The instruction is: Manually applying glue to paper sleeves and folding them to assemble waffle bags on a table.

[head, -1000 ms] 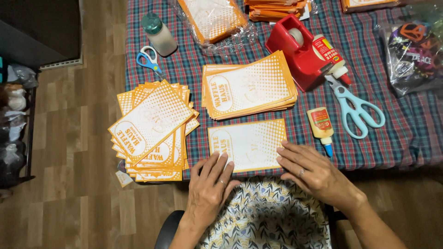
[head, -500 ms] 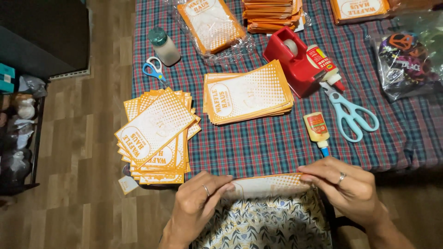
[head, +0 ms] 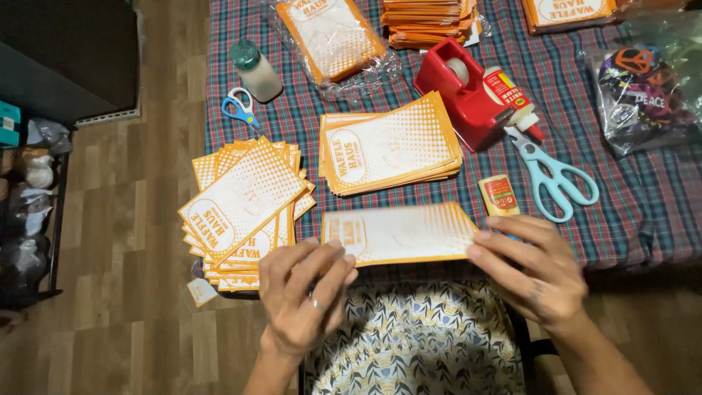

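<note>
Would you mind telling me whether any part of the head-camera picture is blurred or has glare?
Head view: the orange-and-white sheet held between the left hand and right hand is motion-blurred; the card stacks are sharp; the clear plastic wrap shows mild glare.

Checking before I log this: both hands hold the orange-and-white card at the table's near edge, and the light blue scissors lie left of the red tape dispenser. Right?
Not quite. The head view shows the light blue scissors right of the red tape dispenser. The left hand and right hand do hold the card.
</note>
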